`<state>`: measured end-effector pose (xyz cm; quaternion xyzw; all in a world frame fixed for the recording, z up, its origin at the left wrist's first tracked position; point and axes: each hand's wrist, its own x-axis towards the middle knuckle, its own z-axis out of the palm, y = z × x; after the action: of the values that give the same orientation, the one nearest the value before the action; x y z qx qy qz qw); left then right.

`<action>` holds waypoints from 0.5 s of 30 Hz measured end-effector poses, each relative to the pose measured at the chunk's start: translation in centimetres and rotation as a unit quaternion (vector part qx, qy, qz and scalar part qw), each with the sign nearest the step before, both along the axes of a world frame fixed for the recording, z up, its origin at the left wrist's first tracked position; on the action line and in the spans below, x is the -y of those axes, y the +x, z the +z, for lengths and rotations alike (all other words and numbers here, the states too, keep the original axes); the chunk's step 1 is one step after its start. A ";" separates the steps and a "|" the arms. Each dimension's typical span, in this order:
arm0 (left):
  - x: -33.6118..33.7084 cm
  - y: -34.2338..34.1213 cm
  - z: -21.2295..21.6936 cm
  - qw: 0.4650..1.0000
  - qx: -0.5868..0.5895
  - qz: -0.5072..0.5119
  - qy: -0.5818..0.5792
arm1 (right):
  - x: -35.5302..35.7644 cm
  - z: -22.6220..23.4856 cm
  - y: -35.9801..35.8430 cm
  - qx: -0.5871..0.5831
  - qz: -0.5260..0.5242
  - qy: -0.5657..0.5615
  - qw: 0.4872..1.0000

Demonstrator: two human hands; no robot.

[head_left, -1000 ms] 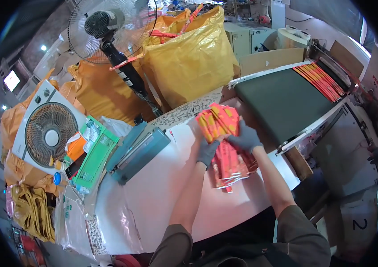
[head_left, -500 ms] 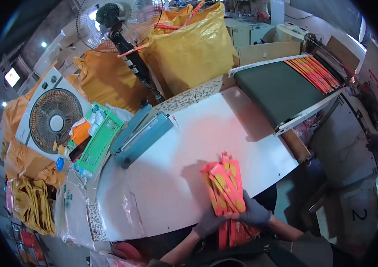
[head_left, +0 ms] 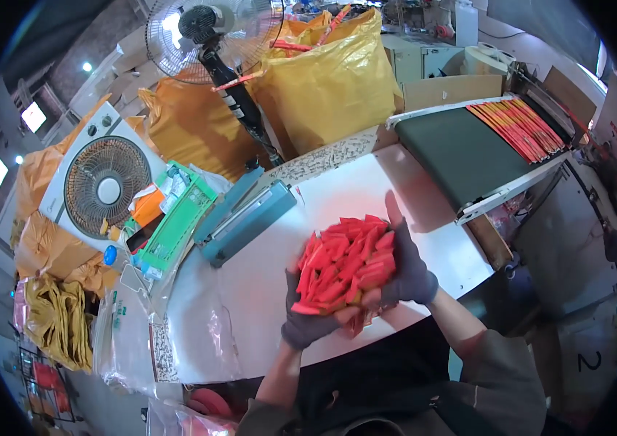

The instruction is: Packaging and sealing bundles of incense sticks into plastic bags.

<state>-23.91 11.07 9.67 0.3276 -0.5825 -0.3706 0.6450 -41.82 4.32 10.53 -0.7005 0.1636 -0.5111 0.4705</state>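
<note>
— Hands first?
— Both in grey gloves. Left hand (head_left: 308, 323) cupped under the near end of a bundle of red-orange flat packets (head_left: 345, 265), fingers curled up around it. Right hand (head_left: 410, 272) pressed flat against the far side, fingers straight and together, thumb over the top.

— And the bundle itself?
— Clamped between the two palms, close to the body, held clear above the white table (head_left: 265, 276). Many thin, glossy pieces, loosely stacked, ends fanned and uneven. A few poking out below, between the hands.

— How far along, at a guess?
— Gathered and lifted, but not squared up, edges ragged. Probably midway through handling this batch. No loose red pieces to be seen on the tabletop. Off to the right, similar red-orange strips (head_left: 519, 127) laid side by side on a dark conveyor belt (head_left: 454, 152).

— Around that?
— Blue heat sealer (head_left: 247, 218) on the table just left of the bundle. Clear plastic bags (head_left: 199, 334) at the near-left edge. Further out, a white box fan (head_left: 101, 185), a yellow sack (head_left: 330, 80) and a pedestal fan (head_left: 210, 29).
</note>
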 end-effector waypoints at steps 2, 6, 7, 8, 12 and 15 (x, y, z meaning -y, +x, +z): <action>0.2 0.9 -1.6 0.996 0.068 0.014 0.048 | -1.0 1.0 1.1 0.003 0.003 0.009 1.000; -2.5 0.7 -1.0 0.993 0.065 0.019 0.093 | -4.6 0.1 3.2 0.069 -0.025 0.094 0.993; -3.5 0.5 0.0 0.994 -0.007 -0.020 0.109 | -6.1 0.0 3.5 0.086 -0.053 0.133 0.986; -4.0 0.8 -0.5 0.994 -0.012 -0.016 0.108 | -7.1 0.3 3.6 0.110 -0.060 0.145 0.981; -5.0 0.0 -4.6 0.939 -0.040 -0.122 0.318 | -2.4 -2.1 1.3 -0.113 0.143 0.281 0.942; -4.8 0.5 -7.6 0.914 -0.098 -0.197 0.342 | 0.4 -4.0 3.3 -0.171 0.310 0.273 0.895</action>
<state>-23.40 15.83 2.06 0.3689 -0.4064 -0.6970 0.4615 -38.47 3.93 6.51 -0.6365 0.1494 -0.1470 0.7422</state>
